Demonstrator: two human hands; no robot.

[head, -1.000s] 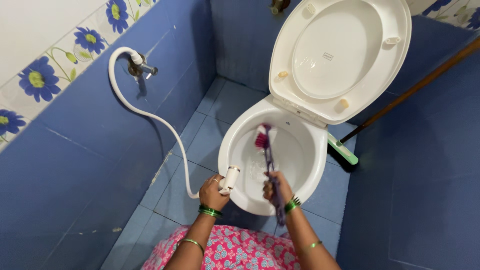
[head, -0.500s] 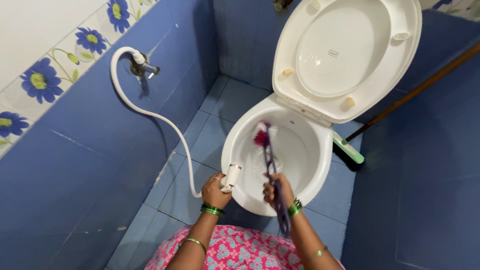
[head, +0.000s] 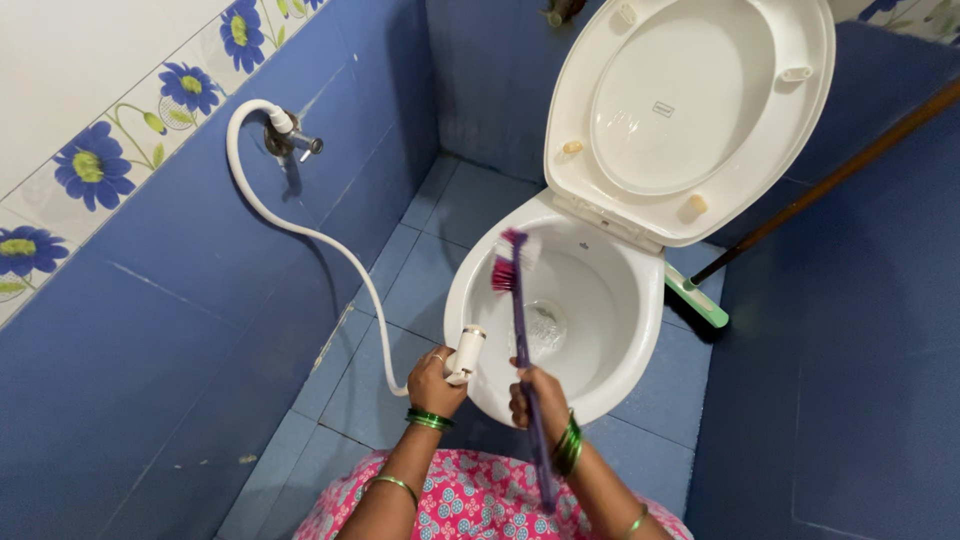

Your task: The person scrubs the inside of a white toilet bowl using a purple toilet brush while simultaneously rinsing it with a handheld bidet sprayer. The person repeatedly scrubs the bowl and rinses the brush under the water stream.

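— Where's the brush [head: 512, 290]?
— Right hand [head: 535, 395] grips its handle; bristles sit at the bowl's [head: 620, 340] left rim.
— The left hand [head: 432, 380]?
— Closed around the sprayer [head: 466, 350] beside the bowl.

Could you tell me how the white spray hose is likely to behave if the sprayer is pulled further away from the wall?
The hose hangs in loose curves from the wall tap to the sprayer in the left hand, so it is probably floppy and would trail along. Anchored at the tap, it would likely go taut and tug back. It looks light.
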